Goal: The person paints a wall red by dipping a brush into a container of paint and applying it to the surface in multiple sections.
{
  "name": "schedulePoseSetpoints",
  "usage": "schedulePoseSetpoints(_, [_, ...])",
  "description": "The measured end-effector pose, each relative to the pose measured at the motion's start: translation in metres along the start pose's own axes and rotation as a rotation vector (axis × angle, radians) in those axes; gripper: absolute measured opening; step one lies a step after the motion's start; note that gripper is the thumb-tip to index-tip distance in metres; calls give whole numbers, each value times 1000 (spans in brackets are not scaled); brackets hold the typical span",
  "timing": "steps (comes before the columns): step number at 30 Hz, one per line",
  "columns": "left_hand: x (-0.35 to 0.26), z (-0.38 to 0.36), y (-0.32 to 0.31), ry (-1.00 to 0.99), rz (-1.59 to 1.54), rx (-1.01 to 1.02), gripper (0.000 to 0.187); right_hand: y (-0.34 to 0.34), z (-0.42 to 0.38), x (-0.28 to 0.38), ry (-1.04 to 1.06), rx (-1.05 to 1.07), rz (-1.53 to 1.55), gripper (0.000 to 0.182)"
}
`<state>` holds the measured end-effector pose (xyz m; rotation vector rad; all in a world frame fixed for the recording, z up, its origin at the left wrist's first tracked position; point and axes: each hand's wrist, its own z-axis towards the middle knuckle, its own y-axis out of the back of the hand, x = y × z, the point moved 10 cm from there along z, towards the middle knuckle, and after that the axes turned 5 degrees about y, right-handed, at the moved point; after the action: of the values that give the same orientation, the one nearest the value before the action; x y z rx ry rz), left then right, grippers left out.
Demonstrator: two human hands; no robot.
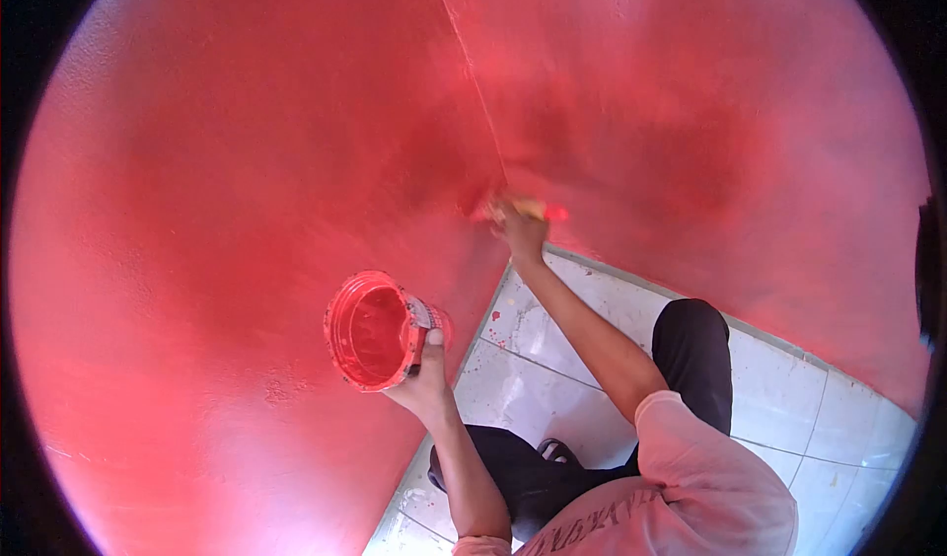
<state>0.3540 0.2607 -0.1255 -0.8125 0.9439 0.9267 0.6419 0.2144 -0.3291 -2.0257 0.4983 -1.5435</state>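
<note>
Paintbrush (pixel 533 209) sits in your right hand (pixel 518 228), fingers closed tight around its handle, with the bristle end pressed against the red wall (pixel 247 142) right at the corner seam, low down near the white tiled floor (pixel 552 349). Your left hand (pixel 426 378) has its grip wrapped around a red paint bucket (pixel 373 331), thumb over the rim, tilted with its open mouth facing you.
</note>
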Motion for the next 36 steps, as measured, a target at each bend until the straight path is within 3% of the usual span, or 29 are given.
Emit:
schedulePoseSetpoints(1, [2,0,2,-3,15,-16,68,-42,-12,54,136,23,98,11])
schedulePoseSetpoints(3, [5,1,6,-12,47,-46,66,-119,-23,140,367,251,192,15])
schedulePoseSetpoints(5, [5,0,8,-40,68,-76,64,-155,-41,209,396,275,259,20])
schedulePoseSetpoints(8, [5,0,12,-69,37,-83,60,-163,-49,244,421,333,379,27])
schedulePoseSetpoints(9, [6,1,13,-78,18,-78,59,-150,-35,213,321,289,364,33])
schedulePoseSetpoints(12, [10,1,17,-116,-19,-122,56,-72,-16,65,70,156,168,29])
schedulePoseSetpoints(14, [13,2,18,-108,-24,-125,57,10,-21,-42,-163,-67,78,30])
schedulePoseSetpoints(16, [11,3,19,-117,-27,-119,57,64,-12,-93,-71,62,-76,32])
schedulePoseSetpoints(19, [9,1,18,-121,-21,-126,58,6,-31,-24,-34,-6,102,32])
schedulePoseSetpoints(22, [9,0,18,-91,-13,-139,59,-114,-50,116,225,223,255,32])
schedulePoseSetpoints(26, [10,0,18,-107,-6,-135,58,-165,-76,225,399,330,444,36])
schedulePoseSetpoints(29, [12,0,20,-107,-13,-131,58,-127,-53,139,165,199,396,32])
schedulePoseSetpoints(33, [11,-2,18,-117,-57,-157,57,1,-57,-24,-28,-6,60,31])
schedulePoseSetpoints(36, [6,-3,16,-121,-76,-177,56,17,-58,-34,-15,-18,1,33])
